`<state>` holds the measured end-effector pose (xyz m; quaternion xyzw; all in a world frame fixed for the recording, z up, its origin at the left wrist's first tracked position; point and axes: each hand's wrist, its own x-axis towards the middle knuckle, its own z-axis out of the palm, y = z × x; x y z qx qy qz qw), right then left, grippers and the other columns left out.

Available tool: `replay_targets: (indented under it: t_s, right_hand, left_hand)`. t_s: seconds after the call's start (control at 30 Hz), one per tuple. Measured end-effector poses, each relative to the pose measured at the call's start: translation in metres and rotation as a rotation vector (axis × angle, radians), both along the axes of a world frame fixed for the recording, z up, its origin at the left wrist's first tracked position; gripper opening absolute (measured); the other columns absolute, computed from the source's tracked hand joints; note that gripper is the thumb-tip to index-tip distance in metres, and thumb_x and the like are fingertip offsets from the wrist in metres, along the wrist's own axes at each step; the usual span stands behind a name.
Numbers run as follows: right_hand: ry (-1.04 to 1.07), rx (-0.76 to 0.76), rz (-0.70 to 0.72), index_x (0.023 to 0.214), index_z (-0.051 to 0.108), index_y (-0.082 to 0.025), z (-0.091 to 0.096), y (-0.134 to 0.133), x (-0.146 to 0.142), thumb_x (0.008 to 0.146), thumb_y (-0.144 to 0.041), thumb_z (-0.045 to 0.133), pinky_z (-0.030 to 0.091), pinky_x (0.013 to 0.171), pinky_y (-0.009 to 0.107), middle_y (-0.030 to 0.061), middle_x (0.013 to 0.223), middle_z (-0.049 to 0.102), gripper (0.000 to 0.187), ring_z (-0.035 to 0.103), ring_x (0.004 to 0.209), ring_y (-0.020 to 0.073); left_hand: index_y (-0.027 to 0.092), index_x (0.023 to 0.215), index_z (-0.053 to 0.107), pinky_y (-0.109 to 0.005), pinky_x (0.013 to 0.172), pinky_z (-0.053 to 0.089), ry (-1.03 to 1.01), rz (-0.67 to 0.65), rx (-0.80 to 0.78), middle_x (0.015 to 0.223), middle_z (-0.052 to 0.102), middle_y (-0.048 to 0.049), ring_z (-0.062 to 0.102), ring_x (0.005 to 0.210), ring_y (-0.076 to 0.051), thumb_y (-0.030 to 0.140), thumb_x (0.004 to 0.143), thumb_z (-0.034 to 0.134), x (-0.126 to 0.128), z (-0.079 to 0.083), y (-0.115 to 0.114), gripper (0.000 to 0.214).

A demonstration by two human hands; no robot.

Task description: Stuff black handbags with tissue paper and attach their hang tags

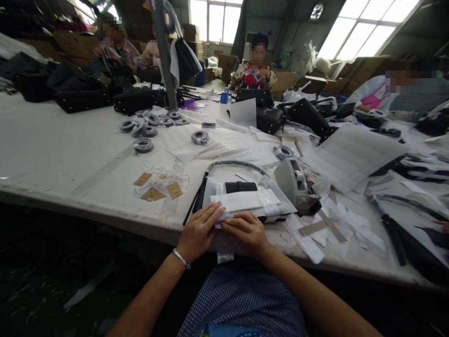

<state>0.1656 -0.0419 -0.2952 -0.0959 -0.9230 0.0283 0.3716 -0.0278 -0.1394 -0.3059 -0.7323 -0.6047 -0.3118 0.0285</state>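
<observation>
A black bag [241, 187] lies on the table before me, partly wrapped in white paper [242, 200], with clear film [270, 199] across it. Its long strap [235, 163], covered in a wrap, arches behind it. My left hand [201, 229] rests on the near left of the wrapping with its fingers stretched out. Beside it, my right hand [249, 231] has its fingers bent over the near edge, at a strip of clear film [225, 252] that hangs below the table edge. The fingertips' exact hold is partly hidden.
A grey tape dispenser [294, 185] stands right of the bag. Tags with strings [157, 186] lie to the left, coiled wrapped straps [143, 145] behind. Paper scraps [336, 224] litter the right side. Several people sit around the table [87, 164], among black bags [84, 99].
</observation>
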Motion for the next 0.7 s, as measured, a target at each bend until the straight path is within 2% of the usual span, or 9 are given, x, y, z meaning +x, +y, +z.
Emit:
replay_targets:
  t_s: [0.07,0.17,0.3,0.43,0.5,0.57,0.7]
  right_hand:
    - [0.012,0.009,0.006,0.114,0.069,-0.029,-0.004,0.002,0.0,0.091,-0.017,0.062,0.049,0.083,0.033,0.0002,0.099,0.074,0.027,0.062,0.092,0.0175]
    - [0.036,0.019,0.02,0.116,0.068,-0.029,-0.006,0.003,0.001,0.09,-0.016,0.064,0.049,0.083,0.034,0.0006,0.1,0.074,0.03,0.062,0.092,0.0179]
    - [0.045,0.009,0.031,0.116,0.068,-0.028,0.0,-0.001,0.004,0.091,-0.018,0.063,0.052,0.083,0.036,0.0018,0.102,0.074,0.028,0.062,0.092,0.0188]
    - [-0.001,-0.188,0.09,0.108,0.07,-0.024,0.021,0.004,0.004,0.093,-0.019,0.058,0.054,0.086,0.035,0.0042,0.101,0.074,0.019,0.065,0.092,0.0186]
    - [-0.028,-0.27,0.048,0.105,0.07,-0.022,0.034,0.017,-0.003,0.095,-0.02,0.055,0.053,0.089,0.033,0.0053,0.103,0.073,0.018,0.066,0.094,0.0178]
    - [-0.08,-0.278,-0.045,0.109,0.069,-0.021,0.045,0.039,-0.016,0.095,-0.022,0.055,0.051,0.094,0.034,0.0064,0.109,0.071,0.02,0.065,0.101,0.0189]
    - [-0.404,-0.224,-0.191,0.121,0.066,-0.016,0.054,0.086,-0.053,0.094,-0.029,0.059,0.043,0.105,0.043,0.0129,0.124,0.066,0.031,0.056,0.121,0.0266]
  left_hand:
    - [0.024,0.146,0.039,-0.04,0.116,0.038,-0.025,-0.063,-0.069,0.154,0.039,-0.0042,0.036,0.141,-0.024,0.023,0.087,0.061,-0.002,0.013,-0.004,0.064]
    - [0.024,0.145,0.042,-0.038,0.113,0.041,-0.048,-0.06,-0.082,0.149,0.046,-0.004,0.042,0.137,-0.022,0.032,0.092,0.057,-0.002,0.021,-0.003,0.056]
    - [0.028,0.137,0.051,-0.035,0.106,0.049,0.023,0.052,0.048,0.14,0.056,-0.0021,0.052,0.129,-0.02,0.033,0.095,0.054,0.002,0.006,0.006,0.043]
    - [0.028,0.137,0.052,-0.035,0.102,0.052,0.083,0.086,0.164,0.139,0.057,-0.0019,0.055,0.126,-0.02,0.028,0.094,0.055,0.005,-0.009,0.009,0.043]
    - [0.028,0.137,0.052,-0.035,0.101,0.052,0.096,0.086,0.209,0.138,0.058,-0.0025,0.056,0.125,-0.021,0.028,0.094,0.056,0.005,-0.011,0.009,0.043]
    - [0.028,0.137,0.051,-0.036,0.102,0.052,0.106,0.083,0.227,0.138,0.058,-0.0028,0.056,0.125,-0.021,0.026,0.093,0.057,0.004,-0.011,0.009,0.044]
    - [0.027,0.137,0.051,-0.036,0.102,0.052,0.121,0.084,0.229,0.138,0.058,-0.003,0.055,0.126,-0.021,0.02,0.093,0.056,0.004,-0.013,0.009,0.044]
